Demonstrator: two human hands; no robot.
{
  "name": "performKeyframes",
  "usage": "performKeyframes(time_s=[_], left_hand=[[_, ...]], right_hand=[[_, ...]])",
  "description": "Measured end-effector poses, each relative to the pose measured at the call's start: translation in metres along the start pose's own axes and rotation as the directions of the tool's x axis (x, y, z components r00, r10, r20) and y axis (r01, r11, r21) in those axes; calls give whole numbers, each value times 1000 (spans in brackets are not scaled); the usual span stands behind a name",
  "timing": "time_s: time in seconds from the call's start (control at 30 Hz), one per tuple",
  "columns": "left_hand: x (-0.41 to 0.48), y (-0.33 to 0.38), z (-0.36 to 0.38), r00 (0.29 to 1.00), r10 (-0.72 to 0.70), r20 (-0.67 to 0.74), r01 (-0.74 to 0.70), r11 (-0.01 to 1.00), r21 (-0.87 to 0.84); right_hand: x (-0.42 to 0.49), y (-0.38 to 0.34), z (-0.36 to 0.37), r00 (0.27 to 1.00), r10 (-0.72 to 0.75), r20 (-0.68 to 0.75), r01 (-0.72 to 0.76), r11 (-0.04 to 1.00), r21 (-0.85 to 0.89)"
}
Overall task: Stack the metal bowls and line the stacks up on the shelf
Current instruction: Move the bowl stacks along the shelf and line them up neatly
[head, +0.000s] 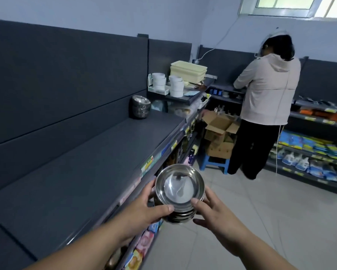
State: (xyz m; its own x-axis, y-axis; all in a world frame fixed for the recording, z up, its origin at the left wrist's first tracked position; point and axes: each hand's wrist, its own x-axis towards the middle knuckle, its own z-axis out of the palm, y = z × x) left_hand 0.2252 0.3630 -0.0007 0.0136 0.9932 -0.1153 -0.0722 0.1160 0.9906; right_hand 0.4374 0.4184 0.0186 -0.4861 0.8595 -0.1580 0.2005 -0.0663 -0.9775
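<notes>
I hold a stack of several shiny metal bowls (pixel 179 189) in front of me, over the aisle just off the front edge of the dark grey shelf (pixel 89 166). My left hand (pixel 144 206) grips the stack's left side and my right hand (pixel 214 213) cups its right side, thumb on the rim. Another stack of metal bowls (pixel 140 107) stands upright at the far end of the shelf top, against the back panel.
White ceramic cups (pixel 176 85) and cream trays (pixel 188 73) sit on the shelf section beyond the far stack. A person in a light hoodie (pixel 265 98) stands in the corner, back turned. Cardboard boxes (pixel 219 131) on a blue stool (pixel 215 162) sit beside that person. Lower shelves hold packaged goods.
</notes>
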Motion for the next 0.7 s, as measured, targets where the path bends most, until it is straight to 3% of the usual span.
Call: performKeyframes(time_s=[0.37, 0.7], left_hand=[[177, 39, -38, 984, 38, -173, -42, 999, -20], [319, 49, -24, 897, 0, -442, -55, 992, -111]], right_hand=[[207, -31, -59, 990, -52, 133, 45, 998, 54], [379, -49, -141, 921, -45, 386, 33, 999, 35]])
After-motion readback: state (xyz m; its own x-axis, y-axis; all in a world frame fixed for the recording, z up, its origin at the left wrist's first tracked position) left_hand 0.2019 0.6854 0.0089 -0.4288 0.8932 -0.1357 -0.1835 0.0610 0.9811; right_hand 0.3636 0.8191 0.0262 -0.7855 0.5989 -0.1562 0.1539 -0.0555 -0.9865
